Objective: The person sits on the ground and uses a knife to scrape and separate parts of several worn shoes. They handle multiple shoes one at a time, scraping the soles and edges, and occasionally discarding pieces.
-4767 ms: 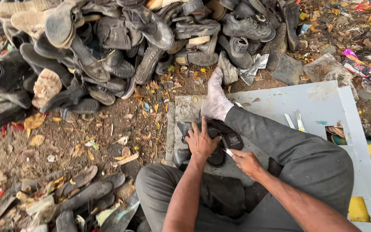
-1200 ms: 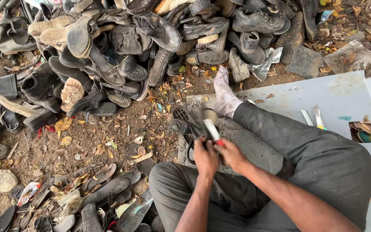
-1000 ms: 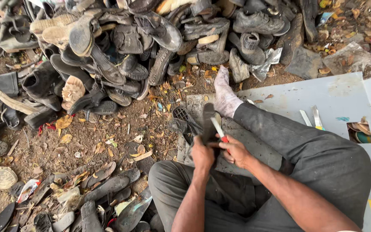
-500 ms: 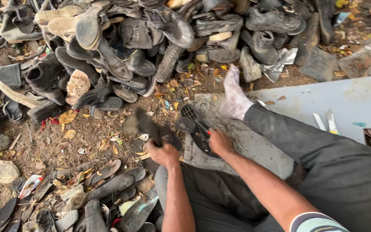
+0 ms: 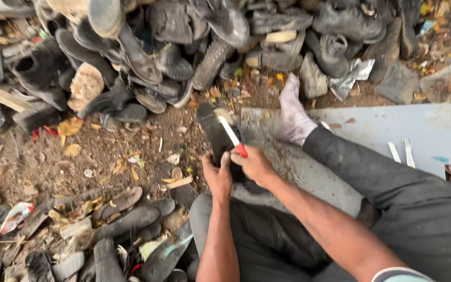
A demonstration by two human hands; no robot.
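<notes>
Gripping a dark shoe sole (image 5: 216, 137) that points toward eleven o'clock, the left hand (image 5: 217, 176) closes around its near end. At its three o'clock, touching, the right hand (image 5: 255, 164) clasps a red-handled knife (image 5: 232, 137) laid over the sole.

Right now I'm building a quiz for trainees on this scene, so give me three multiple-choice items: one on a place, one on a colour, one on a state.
1. Where is the big pile of worn dark shoes?
A. Beyond the foot
B. On the lap
C. On the grey board

2. The knife's handle is:
A. Blue
B. Red
C. Green

3. The dark shoe sole is:
A. Lying untouched
B. Gripped by the left hand
C. On the foot

A: the pile of worn dark shoes lies beyond the socked foot.
B: the white-bladed knife has a red handle.
B: the left hand grips the dark shoe sole.
</notes>
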